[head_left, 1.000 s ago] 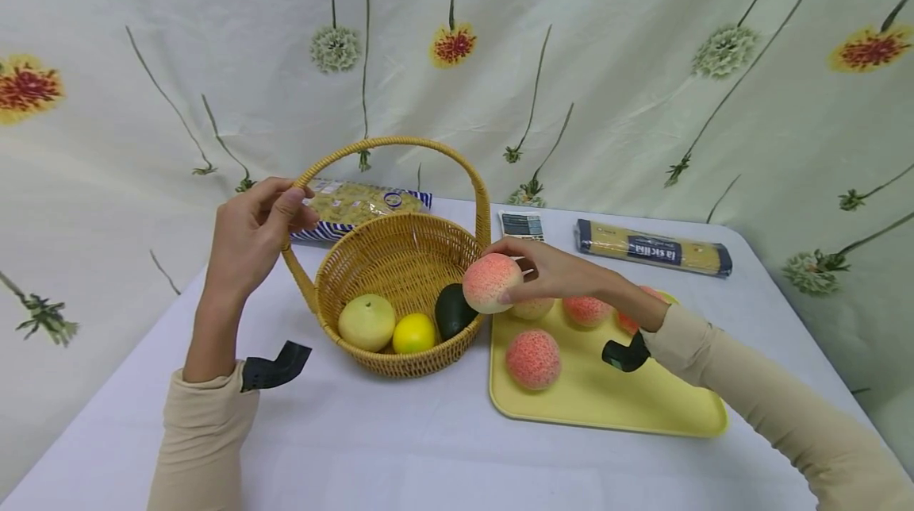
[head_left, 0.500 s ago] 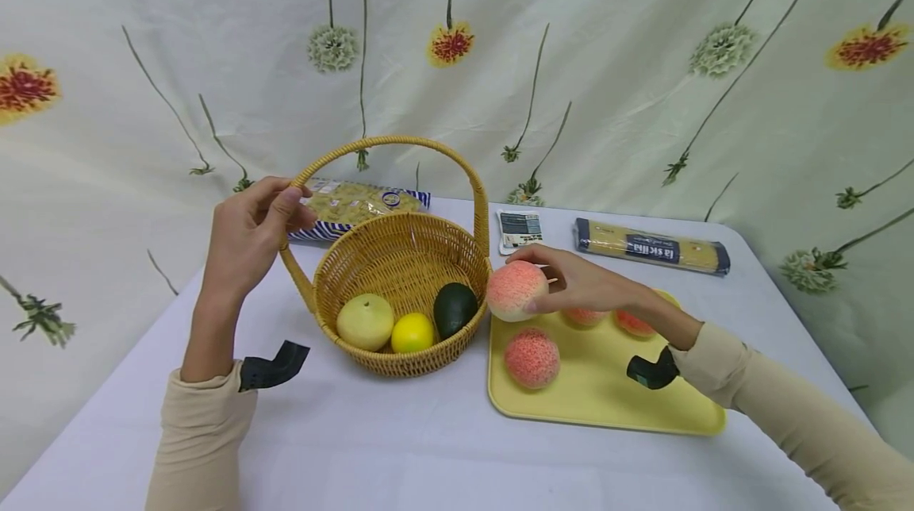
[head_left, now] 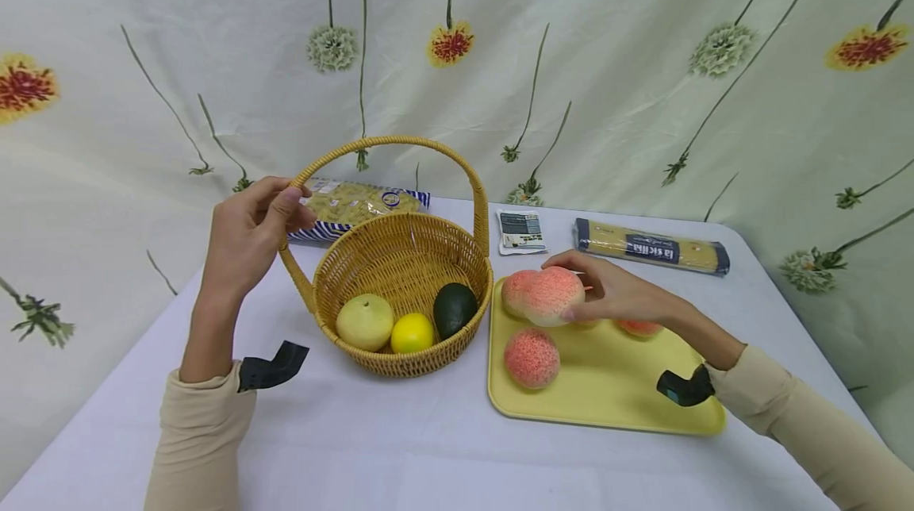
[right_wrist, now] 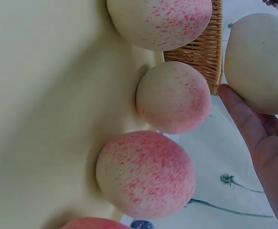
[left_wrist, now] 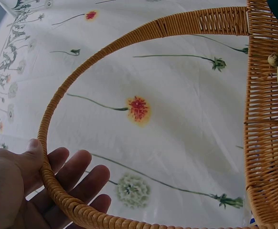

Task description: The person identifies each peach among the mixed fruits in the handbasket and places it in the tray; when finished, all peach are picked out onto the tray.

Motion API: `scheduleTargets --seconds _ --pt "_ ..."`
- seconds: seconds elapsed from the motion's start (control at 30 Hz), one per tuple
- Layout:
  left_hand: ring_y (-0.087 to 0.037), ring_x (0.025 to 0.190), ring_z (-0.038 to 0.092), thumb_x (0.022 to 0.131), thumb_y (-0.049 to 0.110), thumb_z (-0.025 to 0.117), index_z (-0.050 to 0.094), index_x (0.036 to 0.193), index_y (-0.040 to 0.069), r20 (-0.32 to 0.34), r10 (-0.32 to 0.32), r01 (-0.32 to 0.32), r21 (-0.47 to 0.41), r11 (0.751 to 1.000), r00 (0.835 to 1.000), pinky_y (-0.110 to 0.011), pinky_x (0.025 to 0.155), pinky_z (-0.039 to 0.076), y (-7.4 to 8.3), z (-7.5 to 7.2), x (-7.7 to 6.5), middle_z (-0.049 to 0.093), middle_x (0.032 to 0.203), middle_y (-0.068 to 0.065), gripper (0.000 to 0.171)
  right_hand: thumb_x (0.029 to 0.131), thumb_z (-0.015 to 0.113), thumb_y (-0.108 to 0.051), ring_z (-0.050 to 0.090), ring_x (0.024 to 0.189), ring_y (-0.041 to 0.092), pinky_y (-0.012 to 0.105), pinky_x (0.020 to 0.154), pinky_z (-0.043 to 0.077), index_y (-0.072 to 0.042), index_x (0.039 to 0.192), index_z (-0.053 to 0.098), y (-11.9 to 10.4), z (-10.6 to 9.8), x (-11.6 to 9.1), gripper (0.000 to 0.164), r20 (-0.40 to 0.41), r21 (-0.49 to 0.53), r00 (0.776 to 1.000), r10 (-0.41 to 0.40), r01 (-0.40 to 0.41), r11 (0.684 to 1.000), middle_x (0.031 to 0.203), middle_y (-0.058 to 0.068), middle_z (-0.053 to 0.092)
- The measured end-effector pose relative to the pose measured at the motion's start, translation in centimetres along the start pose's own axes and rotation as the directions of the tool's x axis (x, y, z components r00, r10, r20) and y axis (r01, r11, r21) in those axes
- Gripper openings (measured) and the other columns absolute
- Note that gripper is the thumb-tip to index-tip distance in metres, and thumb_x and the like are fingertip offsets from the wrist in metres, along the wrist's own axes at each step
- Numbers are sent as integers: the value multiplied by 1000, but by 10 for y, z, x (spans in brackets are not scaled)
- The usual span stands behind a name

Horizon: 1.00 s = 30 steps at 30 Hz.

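My left hand holds the handle of a wicker basket on its left side; in the left wrist view the thumb and fingers lie about it. Inside the basket are a pale green round fruit, a yellow lemon and a dark avocado. Over the yellow tray, my right hand grips a pink and cream peach from its right side. More peaches rest on the tray, one at its front left and one behind the held peach.
Behind the basket lies a bag of pasta with a striped edge. A small white packet and a long spaghetti pack lie at the back of the white table. A flowered cloth hangs behind.
My right hand has carried the peach rightward, from the basket's right rim to above the tray. The left hand and the basket have stayed in place.
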<state>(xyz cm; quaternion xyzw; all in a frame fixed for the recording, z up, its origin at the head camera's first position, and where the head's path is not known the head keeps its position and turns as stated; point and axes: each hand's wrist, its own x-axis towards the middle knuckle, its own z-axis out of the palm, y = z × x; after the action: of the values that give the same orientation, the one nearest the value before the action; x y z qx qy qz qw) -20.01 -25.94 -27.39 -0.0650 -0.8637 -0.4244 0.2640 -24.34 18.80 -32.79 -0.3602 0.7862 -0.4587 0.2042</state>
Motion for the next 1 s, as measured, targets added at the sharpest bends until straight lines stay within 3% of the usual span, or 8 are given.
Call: scheduleTargets --seconds 0.43,0.67,0.9,1.0 --pt "-2 75 64 99 33 51 65 110 7 1 -1 1 -5 1000 1000 -12 65 49 0 0 0 68 79 0 32 82 71 -8 57 111 24 33 90 50 -7 132 42 10 -4 -26 58 3 44 1000 22 -22 999 128 14 52" --pt "-2 75 63 99 33 51 65 110 7 -2 3 -3 -3 1000 1000 -12 65 49 2 -1 -1 68 79 1 31 83 69 -4 54 117 22 34 94 49 2 136 38 15 -2 -35 62 32 90 999 -11 8 996 136 19 44" --pt "-2 74 63 99 32 52 65 109 7 -3 7 -7 -1 1000 1000 -13 64 49 1 -1 -1 68 78 2 31 81 71 -10 57 114 18 33 90 51 -3 137 43 24 0 -43 63 18 -12 1000 -17 17 1000 134 14 49" --pt "-2 74 63 99 32 52 66 109 7 -4 10 -10 -1 1000 1000 -12 64 49 1 -1 -1 68 78 2 31 81 70 -10 57 112 19 34 89 51 -4 136 45 27 1 -45 61 38 0 999 -11 11 1000 131 14 51"
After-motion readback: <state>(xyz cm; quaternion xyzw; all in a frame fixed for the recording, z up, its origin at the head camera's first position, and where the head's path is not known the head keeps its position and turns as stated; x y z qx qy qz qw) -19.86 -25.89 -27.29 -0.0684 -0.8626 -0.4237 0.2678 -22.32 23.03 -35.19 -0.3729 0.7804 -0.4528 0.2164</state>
